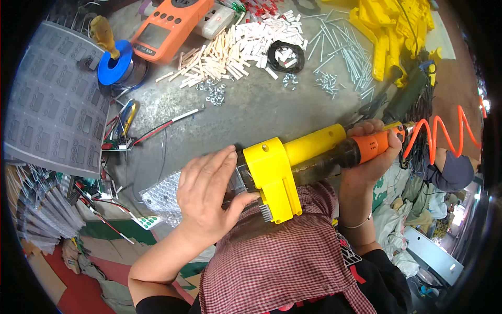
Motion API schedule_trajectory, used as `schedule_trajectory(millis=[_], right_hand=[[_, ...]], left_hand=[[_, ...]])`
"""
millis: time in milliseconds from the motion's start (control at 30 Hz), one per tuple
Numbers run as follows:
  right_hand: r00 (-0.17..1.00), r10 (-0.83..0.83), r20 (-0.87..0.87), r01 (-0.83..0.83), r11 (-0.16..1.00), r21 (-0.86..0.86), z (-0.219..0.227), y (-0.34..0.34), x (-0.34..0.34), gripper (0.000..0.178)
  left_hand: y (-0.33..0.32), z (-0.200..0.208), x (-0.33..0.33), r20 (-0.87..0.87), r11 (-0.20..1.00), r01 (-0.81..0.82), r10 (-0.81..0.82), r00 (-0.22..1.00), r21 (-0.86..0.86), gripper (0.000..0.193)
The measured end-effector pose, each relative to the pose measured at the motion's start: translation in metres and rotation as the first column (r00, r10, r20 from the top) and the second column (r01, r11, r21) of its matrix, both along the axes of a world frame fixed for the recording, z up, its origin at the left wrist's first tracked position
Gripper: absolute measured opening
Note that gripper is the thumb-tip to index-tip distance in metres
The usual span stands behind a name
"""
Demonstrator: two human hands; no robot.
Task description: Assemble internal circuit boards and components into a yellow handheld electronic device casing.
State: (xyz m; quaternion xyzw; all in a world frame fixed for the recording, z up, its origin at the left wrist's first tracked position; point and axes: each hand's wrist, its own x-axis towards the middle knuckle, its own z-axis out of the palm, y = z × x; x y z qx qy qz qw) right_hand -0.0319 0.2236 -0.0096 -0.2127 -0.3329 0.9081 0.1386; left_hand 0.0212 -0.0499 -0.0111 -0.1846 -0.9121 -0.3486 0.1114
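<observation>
A yellow plastic housing [273,175] with a tubular handle [316,144] is held over the near edge of the bench. My left hand [206,191] grips its left end, thumb against the lower edge and fingers over the dark and clear end part. In my right hand [374,149] is an orange-and-black pneumatic screwdriver [361,149], its dark barrel pointing left at the housing. The barrel passes along the near side of the handle. Where its tip meets the housing is hidden. An orange coiled air hose [434,138] runs off right from the tool.
Long screws [342,55], small screws [214,94], pale sticks [219,57], a black wire coil [286,56] and yellow housings [389,31] lie farther back. An orange multimeter [167,31], a solder spool [123,65], a grey printed sheet [57,99] and bubble wrap [162,199] are at left.
</observation>
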Motion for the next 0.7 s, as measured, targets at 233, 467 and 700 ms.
schedule_trajectory(millis=[233, 467, 700], right_hand=[[0.997, -0.031, 0.074, 0.02, 0.989, 0.149, 0.027, 0.006, -0.024, 0.04], [0.998, 0.026, 0.057, -0.036, 0.981, 0.189, 0.029, 0.001, -0.04, 0.04], [0.994, 0.09, 0.062, -0.092, 0.995, 0.025, 0.031, -0.006, -0.04, 0.034]], left_hand=[[-0.001, 0.004, 0.002, 0.112, 0.999, -0.023, 0.02, 0.993, 0.025, 0.062], [0.0, 0.005, 0.005, 0.108, 1.0, -0.021, 0.021, 0.994, 0.005, 0.062], [-0.002, 0.004, 0.004, 0.103, 0.998, 0.016, -0.011, 0.995, -0.054, 0.065]])
